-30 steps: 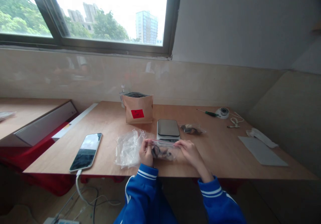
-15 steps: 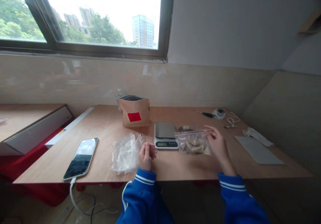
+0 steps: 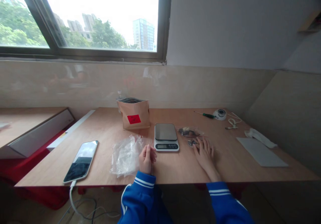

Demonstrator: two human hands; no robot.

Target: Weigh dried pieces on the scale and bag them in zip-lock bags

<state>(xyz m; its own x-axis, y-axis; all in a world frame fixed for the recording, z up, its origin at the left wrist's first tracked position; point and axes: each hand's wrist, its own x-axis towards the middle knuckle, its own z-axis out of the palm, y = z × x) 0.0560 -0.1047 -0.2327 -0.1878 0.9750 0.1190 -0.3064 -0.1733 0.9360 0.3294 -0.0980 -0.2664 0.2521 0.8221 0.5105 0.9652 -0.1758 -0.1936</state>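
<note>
My right hand (image 3: 205, 152) lies palm down with fingers spread, pressing on a small clear zip bag that it mostly covers; dark bits (image 3: 192, 142) show at the bag's left end. Just beyond those fingers is another clear zip bag (image 3: 188, 132) of dark and pale pieces. Resting at the table's front, my left hand (image 3: 147, 158) has its fingers curled together; whatever they may hold is hidden. Crumpled clear plastic bags (image 3: 125, 157) lie right beside it. Between the hands stands a white kitchen scale (image 3: 166, 146) with a bare steel plate.
A brown paper pouch (image 3: 135, 118) with a red label stands open-topped behind the scale. A phone (image 3: 81, 162) on a cable lies left. Back right are a screwdriver (image 3: 208, 115) and a dome camera (image 3: 220, 114); a grey sheet (image 3: 262, 152) lies at far right.
My right hand has lowered the lifted zip bag of pieces onto the table, moved slightly left, and now lies spread over it. The left hand has stayed nearly still.
</note>
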